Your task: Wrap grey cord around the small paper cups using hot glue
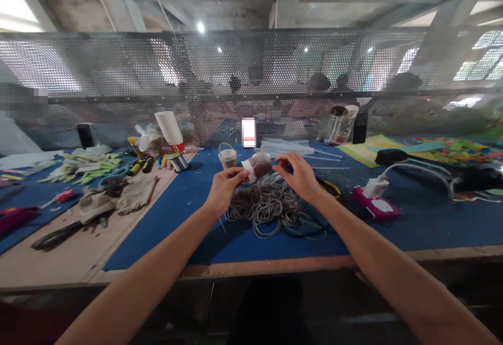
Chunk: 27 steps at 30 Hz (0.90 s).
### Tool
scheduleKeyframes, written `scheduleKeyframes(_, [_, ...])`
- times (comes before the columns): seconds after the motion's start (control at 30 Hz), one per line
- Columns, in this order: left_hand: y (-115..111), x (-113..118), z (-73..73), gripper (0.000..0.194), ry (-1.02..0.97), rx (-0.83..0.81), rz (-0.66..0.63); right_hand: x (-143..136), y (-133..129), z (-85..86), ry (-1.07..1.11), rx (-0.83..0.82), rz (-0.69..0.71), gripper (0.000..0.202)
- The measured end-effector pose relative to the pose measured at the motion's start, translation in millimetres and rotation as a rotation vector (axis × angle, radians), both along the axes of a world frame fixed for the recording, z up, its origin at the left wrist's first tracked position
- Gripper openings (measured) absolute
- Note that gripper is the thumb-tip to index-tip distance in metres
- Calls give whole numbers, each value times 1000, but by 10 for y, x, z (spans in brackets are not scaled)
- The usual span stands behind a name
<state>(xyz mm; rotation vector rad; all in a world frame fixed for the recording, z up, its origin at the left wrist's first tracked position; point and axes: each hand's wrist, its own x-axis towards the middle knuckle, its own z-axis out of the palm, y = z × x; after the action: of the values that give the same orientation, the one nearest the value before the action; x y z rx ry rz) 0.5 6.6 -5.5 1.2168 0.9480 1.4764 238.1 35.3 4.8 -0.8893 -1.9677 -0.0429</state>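
My left hand [225, 187] pinches the rim of a white paper cup [251, 169], which lies tilted on its side in the air. Grey-brown cord is wound around the cup's outer wall. Just right of the cup, my right hand [297, 173] has its thumb and fingertips drawn together; whatever is between them is too small to make out. Below both hands lies a loose heap of grey-brown cord [271, 206]. A second cup with a looped handle [228, 157] stands upright behind my left hand.
Stacked paper cups [168, 127], gloves [135, 195] and pliers [140, 165] are on the left. A lit phone [248, 132] stands at the back by the perforated screen [275, 62]. To the right sit a pink power strip [377, 206] with a charger and a clear bottle [336, 125].
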Motion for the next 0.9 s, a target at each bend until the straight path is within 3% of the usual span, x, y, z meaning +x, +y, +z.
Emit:
scheduleKeyframes(0.23, [-43,46,-7,28,86,40,-29,-121,-187,14,-134,152,-40,18])
scheduleKeyframes(0.4, [-55,46,-11,27,158,71,-29,-138,-200,30,-107,165,-50,3])
scheduleKeyframes(0.9, [-182,132,80,24,353,170,67,-180,-335,148,16,186,-5,3])
